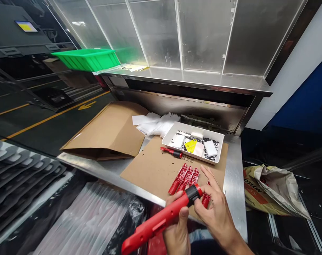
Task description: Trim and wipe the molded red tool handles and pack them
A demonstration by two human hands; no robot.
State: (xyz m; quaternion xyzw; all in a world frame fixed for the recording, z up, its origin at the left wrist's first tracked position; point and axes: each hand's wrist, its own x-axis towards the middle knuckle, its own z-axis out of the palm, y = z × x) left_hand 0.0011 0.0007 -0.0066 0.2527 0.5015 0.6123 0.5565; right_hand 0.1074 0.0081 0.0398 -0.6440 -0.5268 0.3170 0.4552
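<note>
My left hand (pixel 178 233) is wrapped around a long red plastic housing (pixel 152 221), held at a slant with its far end up to the right. A black collar (pixel 192 194) surrounds that end, with a red tip beyond it. The thumb and a finger of my right hand (pixel 218 210) close on the collar and tip, while other fingers stretch forward. Beyond my hands, several red open half-shells (pixel 186 177) lie side by side on a cardboard sheet (pixel 146 170). One more red part (pixel 205 200) is partly covered by my right hand.
A white tray (pixel 191 157) with small black parts, white blocks and a yellow label stands behind the shells. A red-and-black piece (pixel 172 152) lies beside it. Left are a brown carton (pixel 107 132) and white sheets (pixel 161 124). A green bin (pixel 89 60) sits farther back; a paper sack (pixel 275 191) stands right.
</note>
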